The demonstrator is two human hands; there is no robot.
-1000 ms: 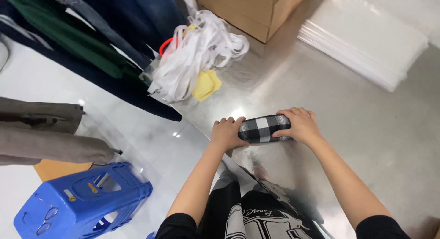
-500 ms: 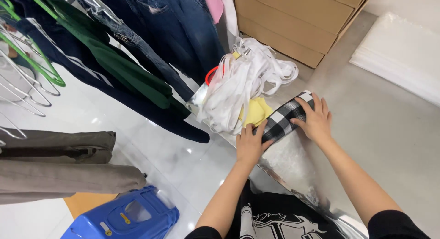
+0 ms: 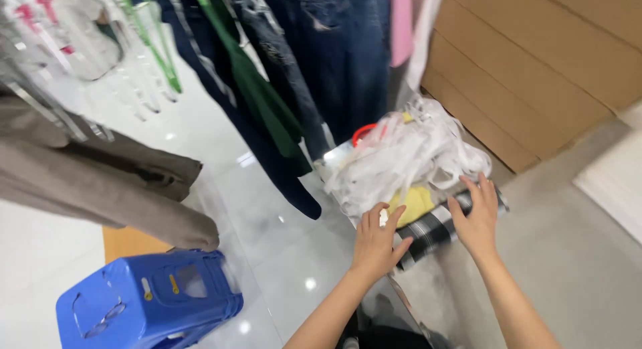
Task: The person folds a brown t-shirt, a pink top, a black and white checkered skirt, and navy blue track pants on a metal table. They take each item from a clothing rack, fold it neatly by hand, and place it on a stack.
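Lying on the shiny metal table (image 3: 575, 282), a rolled black-and-white checked cloth (image 3: 435, 230) sits between 2 hands, just beside a yellow item (image 3: 413, 203) and a heap of white straps (image 3: 408, 155). The left hand (image 3: 376, 245) rests at the roll's near end, fingers spread and loose. The right hand (image 3: 476, 218) lies flat over the far end, fingers open and straight, touching the cloth. Behind the heap stand stacked cardboard boxes (image 3: 535, 74). Dark, green and pink clothes (image 3: 281, 81) hang above a glossy white tiled floor (image 3: 267, 235). A blue plastic stool (image 3: 150, 302) stands at lower left.
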